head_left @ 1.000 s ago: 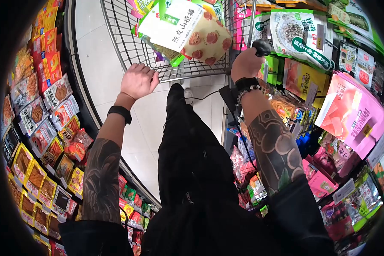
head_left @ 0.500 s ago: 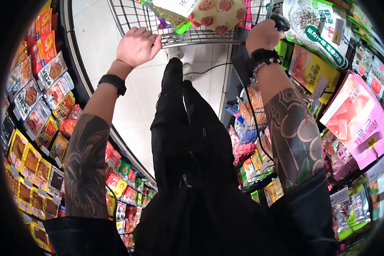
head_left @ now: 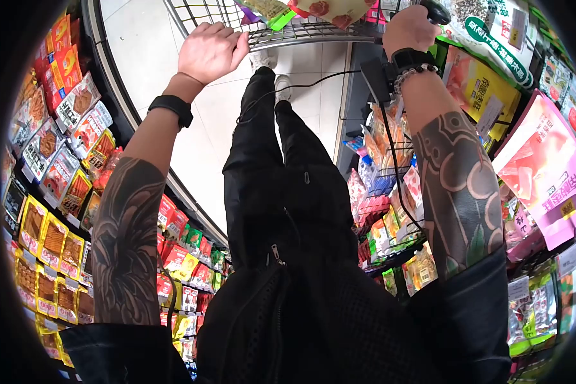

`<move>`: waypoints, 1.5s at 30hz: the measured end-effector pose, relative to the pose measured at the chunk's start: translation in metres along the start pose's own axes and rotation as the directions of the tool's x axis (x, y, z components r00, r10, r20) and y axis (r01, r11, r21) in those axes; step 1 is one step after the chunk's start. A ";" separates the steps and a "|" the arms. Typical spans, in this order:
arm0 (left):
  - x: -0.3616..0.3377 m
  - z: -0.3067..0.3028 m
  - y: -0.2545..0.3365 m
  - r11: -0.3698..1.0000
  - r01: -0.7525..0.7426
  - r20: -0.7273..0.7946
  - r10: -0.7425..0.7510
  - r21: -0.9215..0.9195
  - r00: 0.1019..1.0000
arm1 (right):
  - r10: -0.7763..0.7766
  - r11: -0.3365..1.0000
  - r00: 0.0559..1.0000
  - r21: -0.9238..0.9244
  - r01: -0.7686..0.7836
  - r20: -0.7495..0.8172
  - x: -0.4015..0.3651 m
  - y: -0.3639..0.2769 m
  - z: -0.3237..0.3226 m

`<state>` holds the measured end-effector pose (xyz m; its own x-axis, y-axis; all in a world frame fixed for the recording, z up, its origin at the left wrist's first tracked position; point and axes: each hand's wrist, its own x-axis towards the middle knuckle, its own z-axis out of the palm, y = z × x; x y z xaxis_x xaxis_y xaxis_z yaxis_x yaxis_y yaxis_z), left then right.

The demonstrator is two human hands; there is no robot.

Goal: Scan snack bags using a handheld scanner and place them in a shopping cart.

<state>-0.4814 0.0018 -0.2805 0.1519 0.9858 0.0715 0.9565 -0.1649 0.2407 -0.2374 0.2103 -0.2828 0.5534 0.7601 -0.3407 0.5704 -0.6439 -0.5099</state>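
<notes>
My left hand (head_left: 212,54) is closed over the near bar of a wire shopping cart (head_left: 313,38). At the right end of that bar, my right hand (head_left: 411,29) is wrapped round the handle, close to a black knob (head_left: 434,11). Inside the cart, at the top edge, lie a green bag (head_left: 267,9) and a cream bag with red pictures (head_left: 333,9). A black cable (head_left: 320,78) runs from a black device (head_left: 374,82) beside my right wrist towards my legs.
Shelves of packaged snacks (head_left: 54,243) line the left side. On the right, close to my forearm, are pink pouches (head_left: 547,166), yellow packs (head_left: 493,96) and wire baskets of bags (head_left: 381,185). White floor tiles (head_left: 198,160) lie between the shelves.
Both hands and the cart have shifted slightly up and to the right in view. The bags in the cart show less at the top edge. Both grips look the same.
</notes>
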 end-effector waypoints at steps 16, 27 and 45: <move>-0.001 -0.002 -0.003 0.999 0.034 -0.018 -0.033 0.021 0.999 | -0.358 0.857 0.933 -0.389 0.339 0.023 0.004 0.015 0.012; -0.014 -0.001 0.000 0.998 0.054 -0.048 -0.054 0.009 0.997 | -0.289 0.889 0.957 -0.380 0.255 -0.032 -0.047 -0.013 -0.013; -0.066 -0.002 0.040 0.996 0.066 -0.063 -0.069 -0.060 0.996 | 0.006 0.998 1.000 -0.068 -0.007 -0.009 -0.055 0.056 -0.033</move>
<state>-0.4533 -0.0697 -0.2732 0.0694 0.9909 0.1151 0.9477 -0.1015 0.3026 -0.2165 0.1295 -0.2666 0.5622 0.7552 -0.3371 0.6064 -0.6535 -0.4530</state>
